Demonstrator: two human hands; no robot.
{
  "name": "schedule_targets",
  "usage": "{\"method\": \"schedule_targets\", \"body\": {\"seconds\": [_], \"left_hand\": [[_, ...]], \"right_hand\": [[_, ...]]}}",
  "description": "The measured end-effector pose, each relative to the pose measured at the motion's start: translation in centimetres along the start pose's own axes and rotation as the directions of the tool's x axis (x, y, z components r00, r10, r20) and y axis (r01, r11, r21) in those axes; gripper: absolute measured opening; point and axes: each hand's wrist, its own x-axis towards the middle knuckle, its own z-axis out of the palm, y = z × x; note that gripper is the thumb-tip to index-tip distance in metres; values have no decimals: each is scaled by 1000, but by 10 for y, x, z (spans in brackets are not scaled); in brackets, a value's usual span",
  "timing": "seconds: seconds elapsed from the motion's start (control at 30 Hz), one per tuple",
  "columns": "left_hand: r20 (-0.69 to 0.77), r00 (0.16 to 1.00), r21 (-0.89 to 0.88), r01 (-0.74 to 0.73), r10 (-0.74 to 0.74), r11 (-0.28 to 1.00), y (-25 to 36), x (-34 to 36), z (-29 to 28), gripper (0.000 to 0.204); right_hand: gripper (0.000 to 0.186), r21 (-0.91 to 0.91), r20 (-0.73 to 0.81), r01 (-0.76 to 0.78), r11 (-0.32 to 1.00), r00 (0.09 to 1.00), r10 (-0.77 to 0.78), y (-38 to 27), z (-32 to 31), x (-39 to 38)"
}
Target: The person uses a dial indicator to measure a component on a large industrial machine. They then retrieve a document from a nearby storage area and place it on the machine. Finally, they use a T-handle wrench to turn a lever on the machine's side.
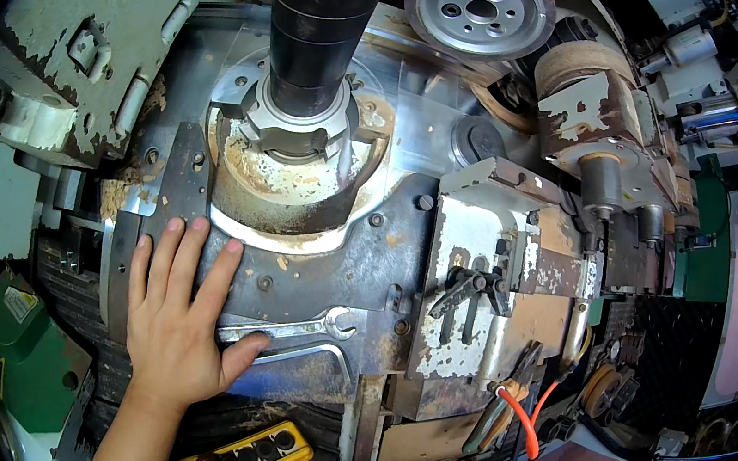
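Observation:
My left hand (176, 312) lies flat on the dark steel machine table (337, 267), back up, fingers spread and pointing away from me. Under or beside its thumb is an open-end wrench (293, 328), its left end hidden by the hand. A bent hex key (310, 352) rests just nearer to me. Beyond the fingertips, a toothed metal cutter head (300, 132) sits in a round recess dusted with wood chips. A thick black spindle (311, 37) rises from it. My right hand is out of view.
A yellow push-button control box (241, 460) lies below the table's near edge. Rubber-rimmed feed wheels (481, 6) stand at the back right. A chipped white guide block (450, 276) and pliers (496, 419) are on the right. At left is a green housing (25, 346).

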Motion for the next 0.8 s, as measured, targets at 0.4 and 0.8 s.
{"method": "schedule_targets", "body": {"seconds": [0.4,0.8], "left_hand": [[-40,999,19,-22,22,1000,2,-3,1,83],[-95,995,41,-34,38,999,15,-20,-2,81]], "right_hand": [[48,29,-26,28,999,999,-28,21,18,-28],[47,14,-279,385,923,888,-367,66,42,-64]]}}
